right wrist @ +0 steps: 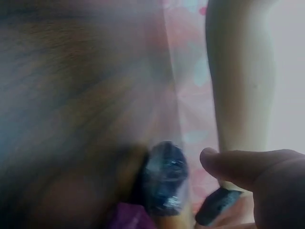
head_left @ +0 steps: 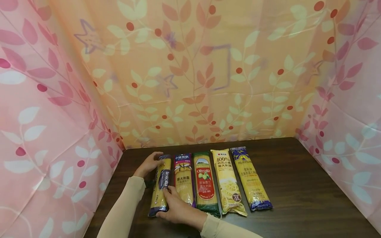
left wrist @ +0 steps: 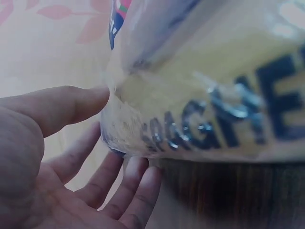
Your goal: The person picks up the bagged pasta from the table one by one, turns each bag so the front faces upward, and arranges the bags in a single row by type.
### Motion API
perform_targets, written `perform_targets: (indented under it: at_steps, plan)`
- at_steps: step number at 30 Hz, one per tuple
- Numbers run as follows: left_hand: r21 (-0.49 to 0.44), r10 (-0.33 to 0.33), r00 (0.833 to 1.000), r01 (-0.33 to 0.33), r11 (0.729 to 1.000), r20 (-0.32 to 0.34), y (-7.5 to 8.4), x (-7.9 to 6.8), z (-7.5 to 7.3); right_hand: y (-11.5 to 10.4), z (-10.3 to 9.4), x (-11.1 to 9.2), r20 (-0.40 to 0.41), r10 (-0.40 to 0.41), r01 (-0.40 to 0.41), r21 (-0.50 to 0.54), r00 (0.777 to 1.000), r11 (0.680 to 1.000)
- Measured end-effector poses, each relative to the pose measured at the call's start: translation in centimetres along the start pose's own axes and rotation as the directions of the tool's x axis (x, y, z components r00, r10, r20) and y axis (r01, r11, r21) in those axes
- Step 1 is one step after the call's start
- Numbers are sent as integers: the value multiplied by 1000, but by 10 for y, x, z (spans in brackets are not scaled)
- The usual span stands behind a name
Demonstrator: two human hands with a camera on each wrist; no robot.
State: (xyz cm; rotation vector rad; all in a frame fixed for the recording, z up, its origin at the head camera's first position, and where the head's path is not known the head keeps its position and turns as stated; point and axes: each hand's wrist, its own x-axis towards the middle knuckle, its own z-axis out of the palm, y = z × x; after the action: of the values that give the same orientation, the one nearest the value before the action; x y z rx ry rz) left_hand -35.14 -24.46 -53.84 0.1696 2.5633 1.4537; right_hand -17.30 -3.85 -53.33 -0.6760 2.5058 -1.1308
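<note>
A la sicilia spaghetti pack (head_left: pixel 160 188) with dark blue ends lies at the left of a row of pasta packs. My left hand (head_left: pixel 151 163) is at its far end. In the left wrist view, the thumb (left wrist: pixel 71 105) meets the pack's end (left wrist: pixel 128 114), and the loosely spread fingertips reach its lower edge. My right hand (head_left: pixel 181 209) is at the near end, beside the purple-edged pasta pack (head_left: pixel 184 178) and partly covering it. In the right wrist view, the thumb (right wrist: pixel 238 167) stands apart from the dark pack end (right wrist: pixel 167 179); the other fingers are mostly hidden.
Rightward in the row lie a green-and-red Olivoila pack (head_left: pixel 204 181), a pale yellow pack (head_left: pixel 227 181) and a yellow-and-blue pack (head_left: pixel 251 180). They rest on a dark wooden table (head_left: pixel 303 198). Floral cloth (head_left: pixel 202 109) surrounds the back and sides.
</note>
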Motion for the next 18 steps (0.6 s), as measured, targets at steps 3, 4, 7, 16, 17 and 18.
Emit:
perform_targets:
  at_steps: [3, 4, 7, 16, 17, 18]
  plan:
    - [29, 34, 999, -34, 999, -13, -2, -2, 0, -1, -7, -3, 13, -29, 29, -5, 1000, 1000]
    - [46, 43, 999, -42, 998, -22, -3, -4, -1, 0, -8, -4, 15, -40, 40, -4, 999, 999]
    - [111, 60, 997, -54, 992, -56, -9, -12, -2, 4, -14, -10, 4, -69, 69, 9, 998, 998]
    - [316, 173, 982, -141, 938, -77, -9, -34, -3, 37, -57, -39, -134, -179, 176, -31, 975, 984]
    - [341, 183, 980, -147, 928, -76, -9, -36, -2, 42, -63, -43, -150, -184, 181, -33, 971, 983]
    - [369, 193, 978, -152, 917, -75, -9, -39, -2, 47, -70, -47, -166, -190, 187, -34, 968, 982]
